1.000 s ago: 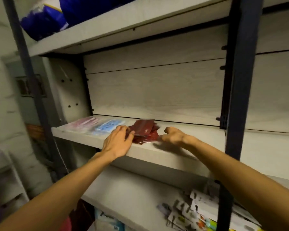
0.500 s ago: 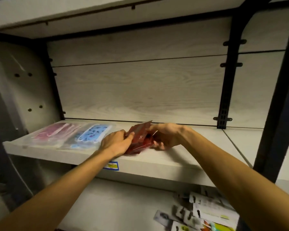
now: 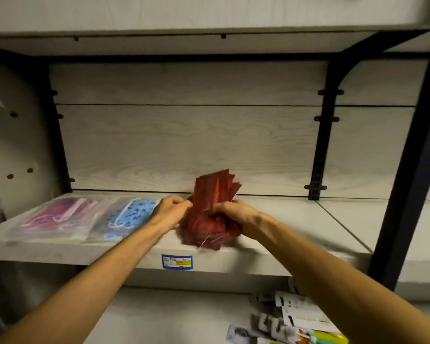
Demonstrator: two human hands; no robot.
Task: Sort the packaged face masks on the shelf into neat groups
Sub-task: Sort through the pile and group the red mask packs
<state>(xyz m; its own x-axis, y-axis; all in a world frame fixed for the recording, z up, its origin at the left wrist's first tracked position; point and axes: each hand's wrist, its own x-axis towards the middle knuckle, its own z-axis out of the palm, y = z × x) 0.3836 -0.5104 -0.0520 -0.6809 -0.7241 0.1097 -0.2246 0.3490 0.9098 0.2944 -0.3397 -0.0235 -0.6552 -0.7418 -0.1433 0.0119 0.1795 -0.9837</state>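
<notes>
Two hands, left hand and right hand, each grip a bundle of red mask packets upright at the shelf edge, probably to square them. Pink packs and blue packs lie flat, already grouped, just left.

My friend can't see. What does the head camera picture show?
Two hands, left hand and right hand, grip a bunch of red mask packets over a pale shelf. Pink masks and blue masks lie further left.
</notes>
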